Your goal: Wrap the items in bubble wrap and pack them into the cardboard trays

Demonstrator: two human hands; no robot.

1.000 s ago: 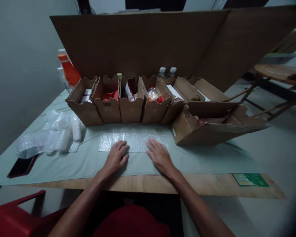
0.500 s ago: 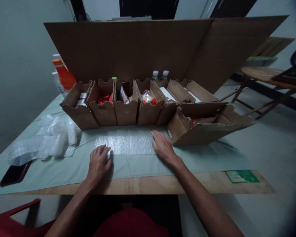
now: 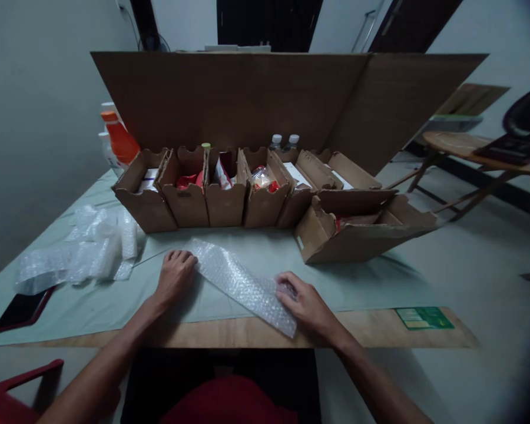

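Note:
A strip of bubble wrap [image 3: 241,282] lies slanted on the pale green cloth [image 3: 371,282], running from upper left to the table's front edge. My left hand [image 3: 175,275] rests at its upper left end, fingers curled on the edge. My right hand [image 3: 304,304] grips the lower right end, with the wrap bunched under the fingers.
A row of open cardboard boxes [image 3: 223,197] with packets stands behind, one box [image 3: 357,232] tipped on its side at the right. A tall cardboard sheet [image 3: 247,100] backs them. Loose bubble wrap [image 3: 83,250] and a dark phone [image 3: 22,309] lie at the left. An orange bottle [image 3: 120,140] stands far left.
The strip lay flat and straight before the boxes. My right hand has pulled its right end toward me, turning it slanted; my left hand has shifted a little to the left end.

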